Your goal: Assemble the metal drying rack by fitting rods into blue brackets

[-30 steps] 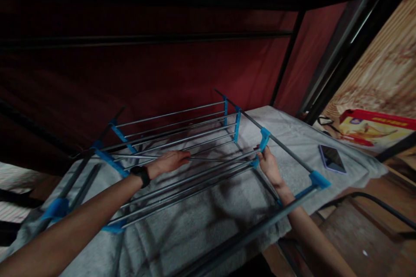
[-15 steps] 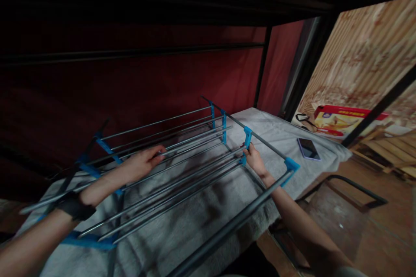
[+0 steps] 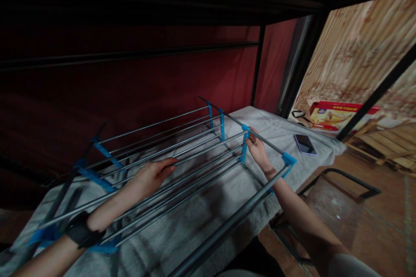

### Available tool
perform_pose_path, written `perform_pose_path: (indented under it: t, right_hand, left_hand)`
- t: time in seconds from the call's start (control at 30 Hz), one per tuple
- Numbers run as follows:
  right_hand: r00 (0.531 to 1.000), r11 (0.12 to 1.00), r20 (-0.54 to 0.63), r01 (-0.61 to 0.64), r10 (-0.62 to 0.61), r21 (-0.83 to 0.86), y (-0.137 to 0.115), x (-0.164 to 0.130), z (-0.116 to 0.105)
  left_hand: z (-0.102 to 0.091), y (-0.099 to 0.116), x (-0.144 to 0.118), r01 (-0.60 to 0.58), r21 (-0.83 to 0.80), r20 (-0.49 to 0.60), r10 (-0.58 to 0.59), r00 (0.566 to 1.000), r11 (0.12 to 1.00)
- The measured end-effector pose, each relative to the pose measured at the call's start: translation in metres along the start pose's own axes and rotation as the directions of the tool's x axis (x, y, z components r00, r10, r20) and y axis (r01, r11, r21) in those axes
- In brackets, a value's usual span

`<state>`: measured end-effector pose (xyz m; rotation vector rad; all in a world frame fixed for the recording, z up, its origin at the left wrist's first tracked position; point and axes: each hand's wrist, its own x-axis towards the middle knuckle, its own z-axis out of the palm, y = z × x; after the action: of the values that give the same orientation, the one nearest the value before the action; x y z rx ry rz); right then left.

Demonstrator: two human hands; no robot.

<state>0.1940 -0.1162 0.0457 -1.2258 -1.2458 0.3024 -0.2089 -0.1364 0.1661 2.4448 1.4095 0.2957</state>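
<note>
A rack of grey metal tubes and rods with blue plastic brackets lies across a bed; its thick front tube [image 3: 224, 233] runs nearest to me. My left hand [image 3: 154, 177], with a dark band on the wrist, is closed around a loose metal rod [image 3: 211, 143]. The rod's right end meets the top of a blue bracket [image 3: 244, 147] on the right side. Around this bracket my right hand [image 3: 258, 149] has its fingers closed, close to the rod's end. The rod's left end lies near a blue corner bracket [image 3: 43, 234].
The grey blanket [image 3: 208, 207] covers the bed, with a phone [image 3: 305, 144] at its right. A chair [image 3: 334, 207] stands on the floor beside it. Farther right are a red and yellow box [image 3: 338, 114] and a wooden slatted piece [image 3: 386, 143]. Dark bed posts frame the space.
The loose rod has shifted right and its right end has come to the blue bracket's top. My right hand has moved up the bracket. My left hand has shifted right with the rod.
</note>
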Motion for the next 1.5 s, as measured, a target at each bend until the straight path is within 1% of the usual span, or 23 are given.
perform_pose_path:
  t: [0.1, 0.2, 0.37, 0.5, 0.6, 0.7, 0.77, 0.83, 0.9, 1.03, 1.1, 1.3, 1.5]
  right_hand:
    - [1.0, 0.987, 0.013, -0.01, 0.008, 0.159, 0.006, 0.002, 0.001]
    - [0.999, 0.977, 0.011, -0.032, 0.03, 0.209, 0.012, 0.003, 0.001]
    - [0.998, 0.976, 0.009, -0.057, 0.057, 0.211, 0.016, 0.007, 0.001]
    - [0.997, 0.979, -0.029, -0.058, 0.065, 0.197, 0.019, 0.009, 0.003]
    - [0.998, 0.98, -0.033, -0.049, 0.056, 0.191, 0.02, 0.009, 0.004]
    - [0.998, 0.973, -0.012, -0.05, 0.054, 0.227, 0.02, 0.009, 0.005]
    - [0.998, 0.967, -0.009, -0.058, 0.062, 0.247, 0.019, 0.008, 0.005]
    - [0.997, 0.965, -0.018, -0.063, 0.07, 0.255, 0.019, 0.008, 0.006]
    - [0.997, 0.964, -0.031, -0.066, 0.076, 0.259, 0.019, 0.008, 0.006]
    - [0.998, 0.966, -0.015, -0.062, 0.068, 0.25, 0.021, 0.008, 0.006]
    - [0.998, 0.968, -0.007, -0.055, 0.058, 0.243, 0.021, 0.009, 0.005]
    - [0.999, 0.976, 0.002, -0.045, 0.046, 0.211, 0.02, 0.009, 0.005]
    - [0.997, 0.971, -0.012, -0.069, 0.073, 0.227, 0.02, 0.009, 0.005]
  left_hand:
    - [0.001, 0.005, -0.001, -0.015, -0.009, -0.038, 0.014, 0.999, 1.0]
    - [0.001, 0.01, -0.003, -0.009, -0.006, -0.04, 0.009, 0.999, 1.0]
    - [0.001, 0.015, -0.008, -0.017, -0.014, -0.061, 0.016, 0.998, 1.0]
    - [0.004, 0.013, -0.009, 0.009, -0.021, -0.066, -0.01, 0.998, 1.0]
    - [0.005, 0.011, -0.007, 0.002, -0.066, -0.058, -0.006, 0.998, 0.998]
    - [0.003, 0.013, -0.003, -0.016, -0.126, -0.034, 0.011, 0.999, 0.992]
    - [0.002, 0.018, 0.0, -0.003, -0.122, -0.008, 0.002, 1.0, 0.993]
    - [0.002, 0.025, 0.004, 0.03, -0.083, 0.032, -0.028, 0.999, 0.996]
    - [0.003, 0.033, 0.009, 0.039, -0.055, 0.058, -0.036, 0.998, 0.998]
    - [0.01, 0.046, 0.021, -0.019, -0.09, 0.027, 0.021, 0.999, 0.996]
    - [0.013, 0.051, 0.024, -0.027, -0.106, 0.021, 0.029, 0.999, 0.994]
    - [0.015, 0.057, 0.022, -0.039, -0.134, 0.004, 0.04, 0.999, 0.99]
    - [0.017, 0.059, 0.022, -0.019, -0.134, 0.001, 0.02, 1.0, 0.991]
